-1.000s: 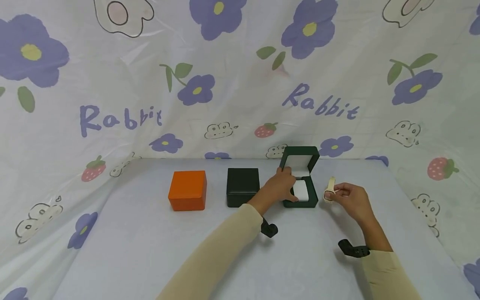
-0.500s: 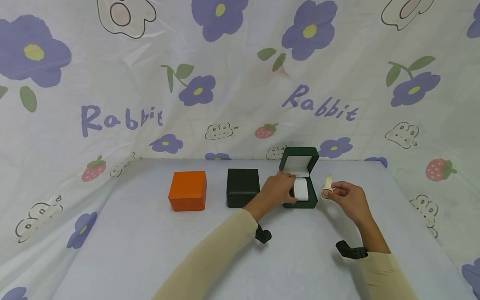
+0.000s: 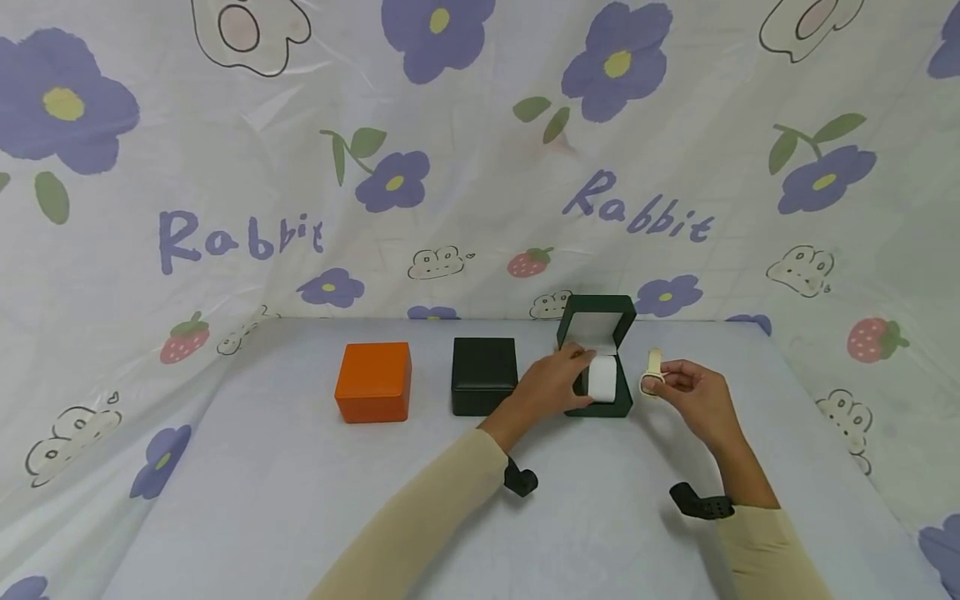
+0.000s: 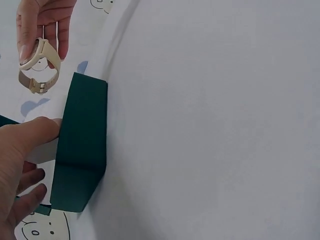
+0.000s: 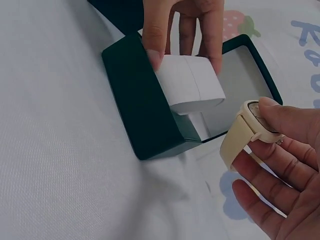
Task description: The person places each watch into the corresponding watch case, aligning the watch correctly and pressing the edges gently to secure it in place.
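In the head view, an open green watch box (image 3: 621,408) stands at the right with its lid (image 3: 600,302) raised at the back. My left hand (image 3: 547,387) reaches into it and pinches a white watch cushion (image 5: 190,82) between thumb and fingers. Seen from the right wrist, the cushion sticks up above the box's wall. Just right of the box, my right hand (image 3: 701,404) holds a cream wristwatch (image 5: 237,142), thumb on its dial. The watch strap is fastened in a loop, its buckle (image 4: 40,87) visible in the left wrist view.
A closed black box (image 3: 484,375) sits left of the green one, beside my left wrist. Farther left is a closed orange box (image 3: 373,383). All stand on a white-covered table (image 3: 585,517), with a flower-printed curtain (image 3: 480,233) behind.
The white cushion has risen a little in the box within my left hand's grip. My right hand, with the watch, has shifted slightly left and farther back.
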A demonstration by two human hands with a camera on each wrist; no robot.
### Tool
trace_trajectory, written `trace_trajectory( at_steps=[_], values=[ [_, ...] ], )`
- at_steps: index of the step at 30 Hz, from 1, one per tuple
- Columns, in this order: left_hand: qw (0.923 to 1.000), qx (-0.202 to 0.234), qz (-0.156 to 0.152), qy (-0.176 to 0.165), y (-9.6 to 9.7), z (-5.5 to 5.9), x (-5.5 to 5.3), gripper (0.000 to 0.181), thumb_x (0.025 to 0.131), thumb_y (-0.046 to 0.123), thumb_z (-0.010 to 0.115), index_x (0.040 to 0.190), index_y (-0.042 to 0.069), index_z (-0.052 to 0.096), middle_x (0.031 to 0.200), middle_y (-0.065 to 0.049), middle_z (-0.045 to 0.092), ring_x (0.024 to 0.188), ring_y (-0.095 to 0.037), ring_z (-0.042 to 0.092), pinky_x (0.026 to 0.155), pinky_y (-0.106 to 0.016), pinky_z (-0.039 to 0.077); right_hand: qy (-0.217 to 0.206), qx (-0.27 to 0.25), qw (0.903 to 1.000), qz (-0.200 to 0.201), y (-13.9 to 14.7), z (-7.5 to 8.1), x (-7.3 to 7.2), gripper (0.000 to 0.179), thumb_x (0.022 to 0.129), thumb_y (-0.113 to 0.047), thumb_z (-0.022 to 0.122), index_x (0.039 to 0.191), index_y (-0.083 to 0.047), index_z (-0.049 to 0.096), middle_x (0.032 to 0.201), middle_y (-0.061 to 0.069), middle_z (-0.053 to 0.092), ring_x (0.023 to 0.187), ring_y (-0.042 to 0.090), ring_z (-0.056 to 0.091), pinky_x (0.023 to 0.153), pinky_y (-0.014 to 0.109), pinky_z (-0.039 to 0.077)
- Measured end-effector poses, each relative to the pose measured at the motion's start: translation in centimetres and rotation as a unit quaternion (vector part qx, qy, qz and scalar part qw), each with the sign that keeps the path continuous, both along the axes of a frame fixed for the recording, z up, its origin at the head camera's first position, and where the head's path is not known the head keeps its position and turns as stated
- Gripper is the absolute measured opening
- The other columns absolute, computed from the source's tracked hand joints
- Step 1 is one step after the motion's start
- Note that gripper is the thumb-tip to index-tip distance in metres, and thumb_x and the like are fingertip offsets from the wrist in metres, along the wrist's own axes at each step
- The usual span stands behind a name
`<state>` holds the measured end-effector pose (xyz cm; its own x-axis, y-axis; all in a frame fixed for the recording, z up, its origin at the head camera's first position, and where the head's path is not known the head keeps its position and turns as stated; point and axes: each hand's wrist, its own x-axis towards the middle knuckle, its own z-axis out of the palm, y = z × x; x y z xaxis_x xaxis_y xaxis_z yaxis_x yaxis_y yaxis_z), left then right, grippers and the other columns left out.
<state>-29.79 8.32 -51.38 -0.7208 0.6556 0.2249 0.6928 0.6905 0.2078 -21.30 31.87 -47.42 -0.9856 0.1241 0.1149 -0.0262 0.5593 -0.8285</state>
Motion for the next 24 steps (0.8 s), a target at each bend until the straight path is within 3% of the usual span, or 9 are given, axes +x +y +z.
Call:
trace_trajectory(
  at_steps=[6, 11, 16, 20, 24],
  values=[
    [0.9971, 0.064, -0.040, 0.006, -0.3, -0.3, 0.5, 0.077, 0.088, 0.035, 0.081, 0.153, 0.014, 0.047, 0.141, -0.005, 0.049, 0.105, -0.011, 0.062, 0.089, -0.020, 0.053, 0.001, -0.006, 1.0000, 0.003, -0.2, 0.0, 0.1, 0.047, 0.091, -0.034, 0.079, 0.116, 0.003, 0.068, 0.095, 0.010, 0.074, 0.081, 0.007, 0.067, 0.068, 0.018, 0.053],
    [0.9863, 0.145, -0.078, -0.008, -0.4, -1.0, 0.6, 0.074, 0.087, 0.021, 0.083, 0.152, 0.012, 0.048, 0.143, -0.007, 0.045, 0.107, -0.011, 0.061, 0.090, -0.012, 0.050, 0.002, -0.009, 0.9999, 0.007, -0.4, -0.1, 0.2, 0.048, 0.091, -0.035, 0.078, 0.117, 0.004, 0.067, 0.097, 0.011, 0.074, 0.082, 0.007, 0.068, 0.069, 0.018, 0.053],
    [0.9632, 0.235, -0.114, -0.062, -0.4, -1.7, 0.7, 0.074, 0.085, 0.007, 0.082, 0.151, 0.009, 0.049, 0.144, -0.008, 0.042, 0.120, -0.016, 0.057, 0.091, -0.011, 0.050, 0.006, -0.011, 0.9999, 0.011, -0.4, -0.1, 0.3, 0.047, 0.091, -0.034, 0.078, 0.119, 0.003, 0.068, 0.097, 0.011, 0.074, 0.082, 0.005, 0.068, 0.071, 0.018, 0.054],
    [0.9453, 0.288, -0.114, -0.104, -0.5, -2.0, 0.9, 0.077, 0.084, 0.002, 0.082, 0.152, 0.009, 0.047, 0.145, -0.008, 0.040, 0.128, -0.018, 0.053, 0.092, -0.016, 0.053, 0.012, -0.020, 0.9996, 0.014, -0.5, 0.0, 0.3, 0.047, 0.091, -0.033, 0.079, 0.119, 0.003, 0.068, 0.095, 0.007, 0.074, 0.084, 0.011, 0.070, 0.071, 0.019, 0.056],
    [0.9183, 0.356, -0.110, -0.135, -0.4, -1.9, 1.3, 0.077, 0.083, 0.000, 0.082, 0.151, 0.005, 0.047, 0.145, -0.011, 0.041, 0.126, -0.020, 0.055, 0.088, -0.027, 0.059, 0.017, -0.029, 0.9993, 0.016, -0.6, 0.1, 0.3, 0.046, 0.091, -0.033, 0.079, 0.119, 0.002, 0.069, 0.092, 0.000, 0.074, 0.082, 0.011, 0.070, 0.071, 0.020, 0.057]
  ],
)
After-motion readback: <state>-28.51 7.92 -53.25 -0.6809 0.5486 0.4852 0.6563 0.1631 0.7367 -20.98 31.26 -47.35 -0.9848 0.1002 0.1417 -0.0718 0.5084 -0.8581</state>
